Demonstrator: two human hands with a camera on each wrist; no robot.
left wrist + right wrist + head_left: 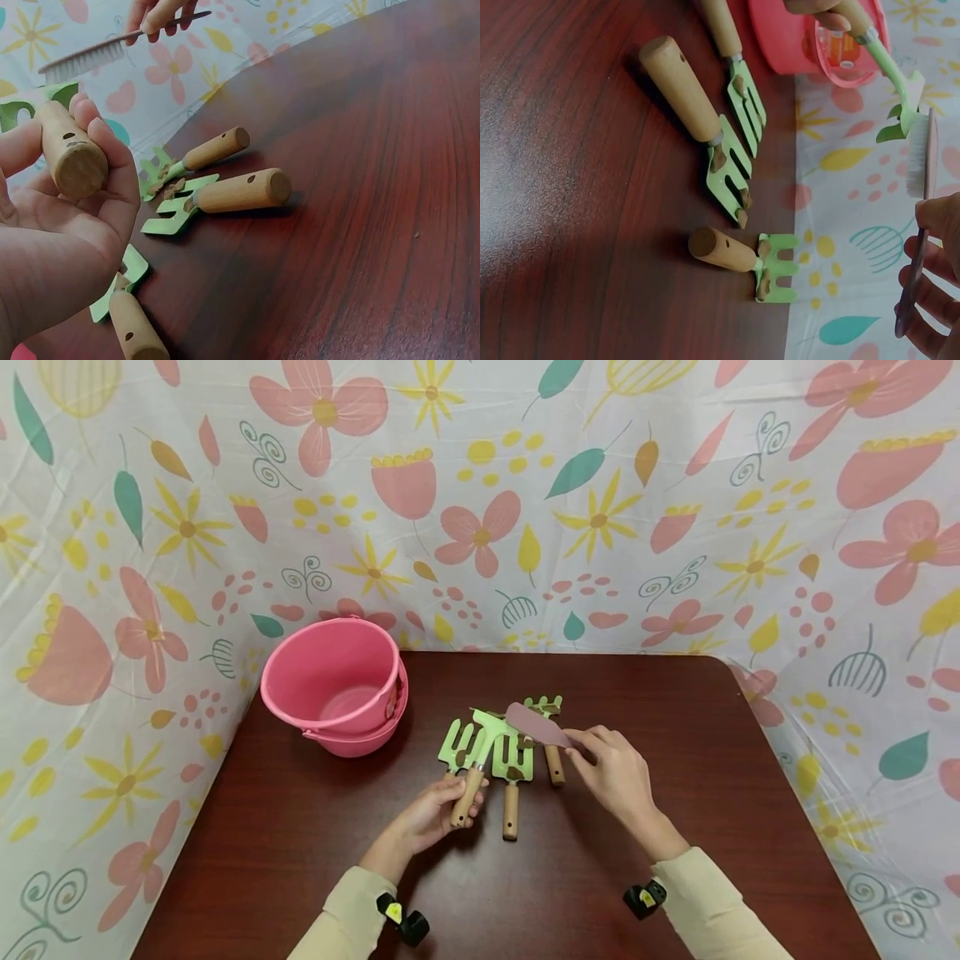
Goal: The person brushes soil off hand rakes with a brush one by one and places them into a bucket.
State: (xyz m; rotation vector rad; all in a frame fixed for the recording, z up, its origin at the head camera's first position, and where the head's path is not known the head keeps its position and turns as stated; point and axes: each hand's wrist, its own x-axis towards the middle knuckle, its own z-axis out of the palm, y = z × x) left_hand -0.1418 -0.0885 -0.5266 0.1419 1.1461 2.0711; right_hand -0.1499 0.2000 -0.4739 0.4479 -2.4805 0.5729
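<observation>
- orange-red label (841,49) on the nested pink plastic buckets (311,668); any writing is too blurred to read;
- left hand (433,814): fingers (112,142) wrapped round the pale wooden handle of a light-green garden tool (484,750); it is raised above the dark red-brown wood-grain bench (750,760);
- right hand (613,768): fingers (934,292) pinching a flat mauve brush (536,725); its white bristles meet the tool's green head;
- two light-green, wooden-handled forks (511,810) and a small four-tined rake (555,764), dotted with brown bits, lie on the bench nearby.
</observation>
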